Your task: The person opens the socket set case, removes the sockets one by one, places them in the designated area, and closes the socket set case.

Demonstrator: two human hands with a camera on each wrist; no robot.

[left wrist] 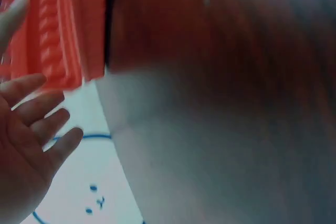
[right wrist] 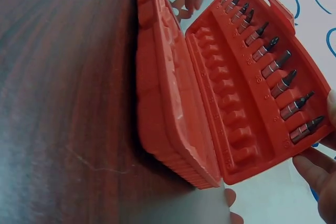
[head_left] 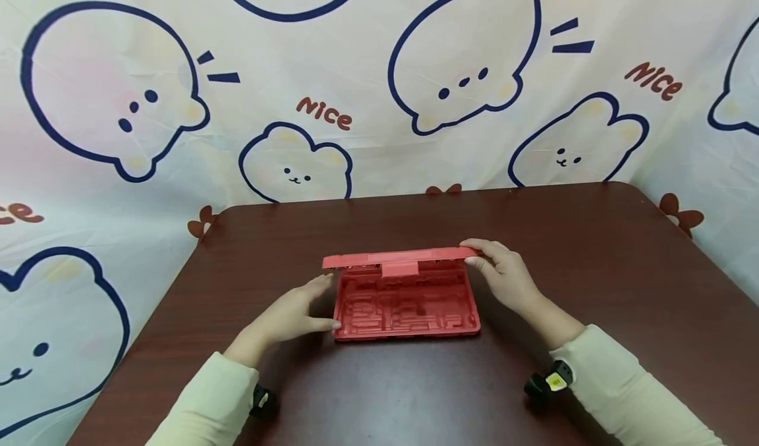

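Note:
A red plastic bit case (head_left: 409,333) lies on the table with its lid (head_left: 367,259) raised partway. My right hand (head_left: 506,276) pinches the lid at its right corner, the thumb on the inner side. My left hand (head_left: 290,311) is at the case's left side with its fingers extended, the thumb tip right at the base's edge. Inside the lid, in the right wrist view, a row of several screwdriver bits (right wrist: 263,53) sits in slots, beside a second row of vacant slots. The base shows moulded recesses. A latch tab (head_left: 400,269) hangs from the middle of the lid's edge.
The dark brown wooden table (head_left: 284,235) extends around the case. Behind it hangs a pale cloth backdrop (head_left: 367,149) printed with cartoon bears. Each wrist wears a dark strapped device, such as the right wrist device (head_left: 548,380).

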